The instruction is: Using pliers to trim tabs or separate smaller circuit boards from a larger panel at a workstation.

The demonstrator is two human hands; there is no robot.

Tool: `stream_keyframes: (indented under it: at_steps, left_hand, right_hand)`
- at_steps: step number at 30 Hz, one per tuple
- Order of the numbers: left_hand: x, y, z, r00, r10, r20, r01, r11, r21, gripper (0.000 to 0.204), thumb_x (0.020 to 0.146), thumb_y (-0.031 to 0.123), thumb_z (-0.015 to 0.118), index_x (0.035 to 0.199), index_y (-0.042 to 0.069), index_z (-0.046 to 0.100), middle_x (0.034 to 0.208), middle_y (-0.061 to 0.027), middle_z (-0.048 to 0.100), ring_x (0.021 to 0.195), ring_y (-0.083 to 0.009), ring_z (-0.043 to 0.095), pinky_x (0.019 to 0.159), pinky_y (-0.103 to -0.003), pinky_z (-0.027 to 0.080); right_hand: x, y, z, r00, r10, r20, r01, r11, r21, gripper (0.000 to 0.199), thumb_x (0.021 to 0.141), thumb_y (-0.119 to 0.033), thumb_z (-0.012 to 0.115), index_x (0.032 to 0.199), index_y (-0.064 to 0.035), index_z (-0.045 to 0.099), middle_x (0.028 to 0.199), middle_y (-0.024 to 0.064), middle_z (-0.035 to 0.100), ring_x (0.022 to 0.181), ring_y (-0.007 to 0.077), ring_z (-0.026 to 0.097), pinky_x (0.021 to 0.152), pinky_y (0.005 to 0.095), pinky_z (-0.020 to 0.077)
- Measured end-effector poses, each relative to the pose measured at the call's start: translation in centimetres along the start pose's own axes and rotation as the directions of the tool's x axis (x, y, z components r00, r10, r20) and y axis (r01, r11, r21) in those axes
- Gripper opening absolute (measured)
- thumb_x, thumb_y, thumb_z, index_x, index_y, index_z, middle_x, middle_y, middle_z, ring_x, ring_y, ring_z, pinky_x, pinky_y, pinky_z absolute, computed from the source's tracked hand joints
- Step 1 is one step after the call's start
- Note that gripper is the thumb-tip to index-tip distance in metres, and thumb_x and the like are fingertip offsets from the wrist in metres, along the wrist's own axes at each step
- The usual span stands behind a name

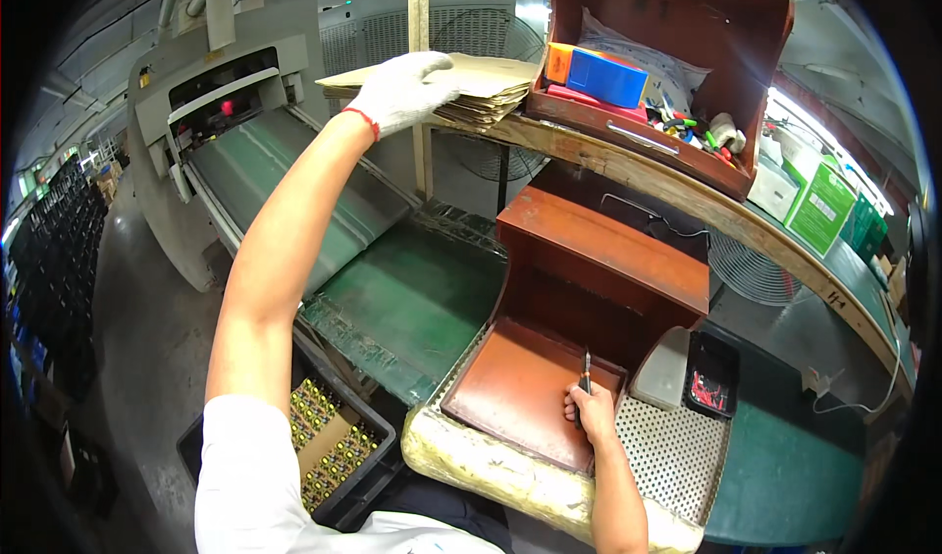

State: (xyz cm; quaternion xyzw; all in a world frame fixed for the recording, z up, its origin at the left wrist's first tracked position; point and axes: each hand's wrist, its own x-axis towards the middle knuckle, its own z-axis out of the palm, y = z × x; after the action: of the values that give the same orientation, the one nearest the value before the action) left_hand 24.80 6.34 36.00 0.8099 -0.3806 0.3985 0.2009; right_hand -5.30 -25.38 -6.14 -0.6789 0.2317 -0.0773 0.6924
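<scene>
My left hand, in a white knitted glove with a red cuff, reaches up to a stack of thin brown cardboard sheets on the wooden shelf. Its fingers close about the near edge of the sheets; the fingertips are partly hidden. My right hand, bare, holds a slim black hand tool with a pointed metal tip directed away from me; its exact kind is unclear. This hand is above the brown tray-like work surface, inside a reddish-brown hooded stand.
A conveyor leads from a grey machine at the left. Beside me a black crate holds rows of small yellow-and-black parts. A black bin with red pieces stands at the right. The upper shelf carries a brown box with tools and a blue carton.
</scene>
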Motion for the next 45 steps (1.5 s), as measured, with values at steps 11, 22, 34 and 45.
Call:
stream_keyframes:
  at_steps: [11,22,34,45]
  left_hand:
    - [4.5,-0.4,3.3,0.945,-0.219,0.243,0.192,0.973,0.131,0.039,0.093,0.029,0.06,0.122,0.008,0.076,0.12,-0.0188,0.075,0.116,-0.0358,0.07,0.103,-0.042,0.053]
    - [-4.0,-3.7,-2.9,0.768,-0.063,-0.638,0.122,0.991,0.05,0.022,0.097,0.02,0.068,0.113,0.01,0.079,0.108,-0.0171,0.077,0.1,-0.0348,0.075,0.089,-0.039,0.058]
    - [-45.4,-17.6,-20.8,0.269,-0.788,-0.554,0.799,0.504,-0.329,0.032,0.098,0.021,0.071,0.114,-0.007,0.074,0.108,-0.0183,0.079,0.091,-0.0217,0.073,0.083,-0.035,0.054]
    - [-81.8,-7.8,-24.8,0.055,-0.967,-0.25,0.998,0.051,0.021,0.038,0.097,0.023,0.065,0.119,-0.008,0.072,0.112,-0.0142,0.079,0.105,-0.0202,0.072,0.093,-0.033,0.053]
  right_hand:
    - [0.8,-0.2,0.1,1.0,0.02,-0.01,-0.02,0.999,-0.036,0.016,0.1,-0.013,0.063,0.095,-0.0001,0.069,0.078,0.0061,0.067,0.061,0.015,0.064,0.057,0.0291,0.0539]
    - [-0.8,0.6,-0.5,1.0,-0.003,0.014,0.002,0.998,0.056,0.015,0.099,-0.014,0.063,0.093,-0.0009,0.067,0.076,0.0068,0.066,0.059,0.0156,0.063,0.054,0.0302,0.0539]
    - [1.8,1.8,-0.4,0.996,-0.088,0.013,0.088,0.996,-0.014,0.015,0.105,-0.02,0.063,0.1,-0.0058,0.065,0.077,0.0018,0.061,0.059,0.0111,0.057,0.053,0.0262,0.048]
    - [2.0,3.7,-0.5,0.998,-0.066,0.023,0.065,0.997,0.052,0.017,0.106,-0.023,0.062,0.109,-0.0064,0.067,0.083,0.0003,0.062,0.067,0.0107,0.059,0.058,0.0252,0.0487]
